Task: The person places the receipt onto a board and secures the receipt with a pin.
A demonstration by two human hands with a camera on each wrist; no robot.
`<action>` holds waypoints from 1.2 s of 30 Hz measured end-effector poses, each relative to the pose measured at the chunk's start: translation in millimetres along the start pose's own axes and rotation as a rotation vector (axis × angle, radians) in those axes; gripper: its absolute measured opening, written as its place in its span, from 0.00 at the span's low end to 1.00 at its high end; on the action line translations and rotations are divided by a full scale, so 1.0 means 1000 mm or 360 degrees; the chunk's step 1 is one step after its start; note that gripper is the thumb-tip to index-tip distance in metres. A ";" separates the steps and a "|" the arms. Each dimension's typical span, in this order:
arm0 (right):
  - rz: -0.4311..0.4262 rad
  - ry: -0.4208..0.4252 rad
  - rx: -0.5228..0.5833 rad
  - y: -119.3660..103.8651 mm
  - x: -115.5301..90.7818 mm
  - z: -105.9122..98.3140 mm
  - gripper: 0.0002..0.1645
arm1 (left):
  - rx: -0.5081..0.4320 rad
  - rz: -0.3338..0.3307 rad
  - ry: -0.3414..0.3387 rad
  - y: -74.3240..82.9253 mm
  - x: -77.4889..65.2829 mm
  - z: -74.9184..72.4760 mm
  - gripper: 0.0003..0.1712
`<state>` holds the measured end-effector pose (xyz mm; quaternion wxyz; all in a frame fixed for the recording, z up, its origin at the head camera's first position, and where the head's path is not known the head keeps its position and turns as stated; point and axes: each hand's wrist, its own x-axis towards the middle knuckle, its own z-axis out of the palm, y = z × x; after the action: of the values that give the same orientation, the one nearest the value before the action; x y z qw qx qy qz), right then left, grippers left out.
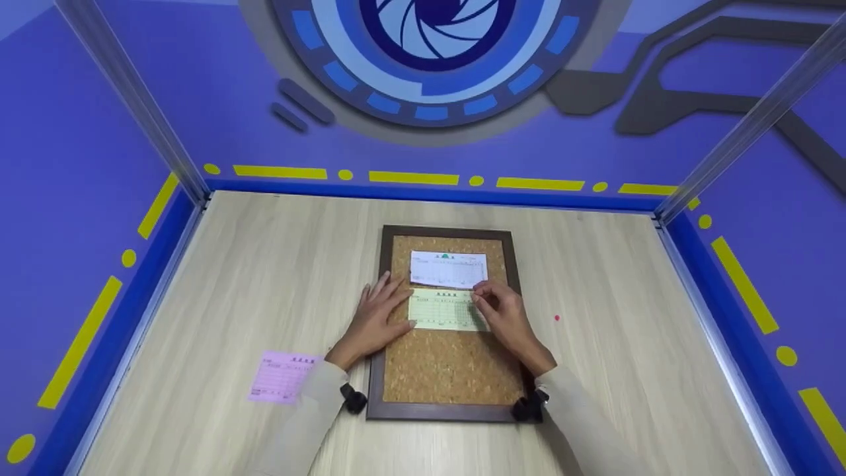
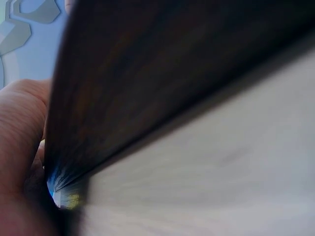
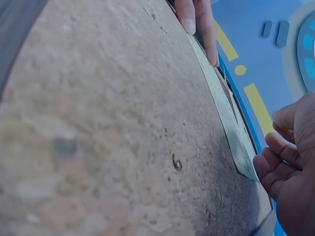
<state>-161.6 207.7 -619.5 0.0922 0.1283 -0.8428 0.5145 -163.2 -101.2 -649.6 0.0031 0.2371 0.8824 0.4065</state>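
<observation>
A framed corkboard [image 1: 449, 370] lies on the table with a pale green printed slip [image 1: 439, 311] across its middle. Above that slip is a white printed slip [image 1: 446, 271]. My left hand [image 1: 378, 320] rests spread over the board's left side, its thumb on the green slip's lower left corner and its fingers near the upper left one. At the upper right corner, my right hand [image 1: 507, 314] pinches something small with thumb and forefinger; the fingertips hide it. In the right wrist view the green slip [image 3: 224, 115] lies against the cork, below that hand [image 3: 295, 157].
A pink printed slip [image 1: 281, 377] lies on the table left of the board, partly under the left sleeve [image 1: 297, 410]. To the board's right is a tiny red object [image 1: 557, 318]. Blue and purple panels [image 1: 198, 132] stand behind and at both sides of the table.
</observation>
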 end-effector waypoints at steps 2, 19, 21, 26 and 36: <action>-0.0009 -0.0005 -0.0022 -0.001 0.000 0.001 0.02 | -0.0012 0.0001 0.0007 -0.003 0.000 0.001 0.38; -0.0010 -0.0065 -0.0066 -0.002 -0.001 0.004 0.04 | -0.0040 0.0029 0.0038 -0.006 0.000 0.004 0.39; 0.0003 -0.0083 -0.0055 -0.002 -0.001 0.004 0.04 | -0.0052 0.0033 0.0039 -0.004 -0.001 0.003 0.39; 0.0003 -0.0103 -0.0050 -0.003 0.002 0.006 0.02 | 0.0024 0.0021 0.0025 0.000 0.001 0.000 0.38; -0.0026 -0.0158 -0.0021 -0.005 0.008 0.011 0.02 | 0.0077 -0.0019 -0.0010 0.004 0.000 0.000 0.38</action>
<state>-168.0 194.4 -618.3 0.0554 0.1597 -0.8487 0.5011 -161.5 -98.8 -647.0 0.0026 0.2332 0.8933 0.3842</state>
